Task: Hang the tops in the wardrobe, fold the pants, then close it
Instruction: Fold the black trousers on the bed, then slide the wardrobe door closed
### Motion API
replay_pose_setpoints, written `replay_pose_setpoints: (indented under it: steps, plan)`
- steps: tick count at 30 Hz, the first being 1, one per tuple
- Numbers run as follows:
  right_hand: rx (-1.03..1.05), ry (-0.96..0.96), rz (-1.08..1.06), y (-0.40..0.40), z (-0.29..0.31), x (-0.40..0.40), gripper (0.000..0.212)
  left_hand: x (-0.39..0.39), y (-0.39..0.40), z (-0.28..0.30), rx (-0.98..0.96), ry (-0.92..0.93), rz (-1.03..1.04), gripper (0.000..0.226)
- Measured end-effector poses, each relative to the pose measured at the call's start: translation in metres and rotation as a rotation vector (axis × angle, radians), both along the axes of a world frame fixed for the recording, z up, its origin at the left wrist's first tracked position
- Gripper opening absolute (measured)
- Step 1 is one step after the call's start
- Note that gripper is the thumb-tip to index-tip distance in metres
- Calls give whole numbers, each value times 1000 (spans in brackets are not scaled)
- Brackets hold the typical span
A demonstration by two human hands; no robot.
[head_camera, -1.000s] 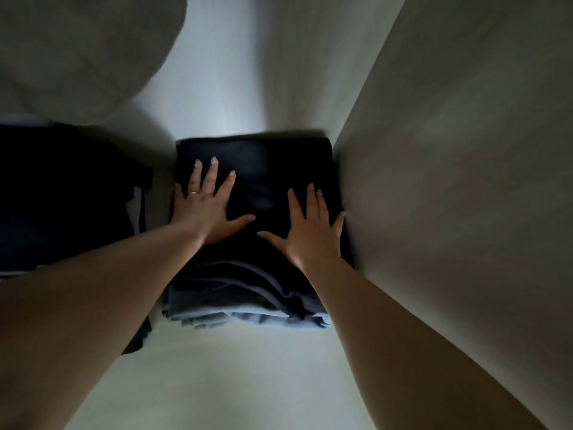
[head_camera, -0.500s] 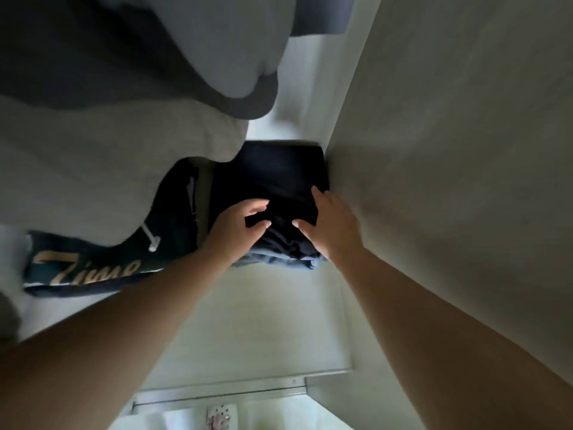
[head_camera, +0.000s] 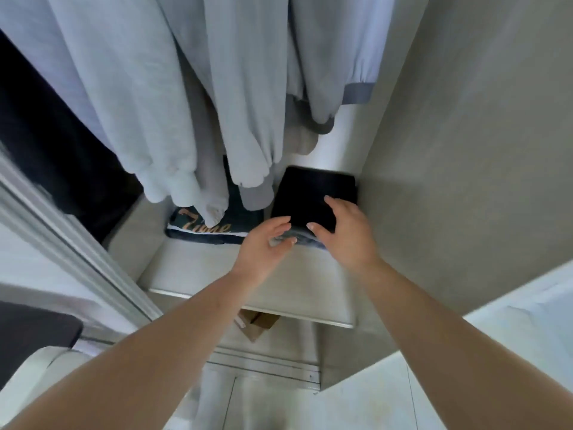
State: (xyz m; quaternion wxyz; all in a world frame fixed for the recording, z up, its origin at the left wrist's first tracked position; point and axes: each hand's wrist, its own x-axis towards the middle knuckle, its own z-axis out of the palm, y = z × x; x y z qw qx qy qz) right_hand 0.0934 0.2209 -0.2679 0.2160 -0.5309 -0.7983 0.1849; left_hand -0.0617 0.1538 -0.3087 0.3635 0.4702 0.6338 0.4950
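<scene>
Folded black pants [head_camera: 313,197] on wardrobe shelf [head_camera: 248,274], far right corner vs side wall. Both hands loose, holding nothing: left hand [head_camera: 263,246] + right hand [head_camera: 344,234] hover at stack's near edge. Risk imo: fingers snag top layer, stack slumps fwd. Hanging grey tops [head_camera: 217,88] w/ low cuffs could catch too.

Soft even daylight, mild motion blur, wide-angle bending at the edges.
</scene>
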Motion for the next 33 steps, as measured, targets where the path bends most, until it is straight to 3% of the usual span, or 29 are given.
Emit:
replay_pose_setpoints:
  steps: [9,15,20,27,33]
  plan:
    - [118,18,91,-138,56,-7,61,-13,-132,55,146,38,47,38]
    - [256,-3,243,-216,104,-52,58,-54,-218,103,208,162,151,38]
    - [357,-83,413,-240,147,-95,60,-101,-267,147,257,252,308,41]
    - [655,-314,667,-227,241,-159,64,-165,-309,215,302,541,679,50]
    - [937,-451,738,-211,303,-201,67,-208,-305,255,333,835,799,52]
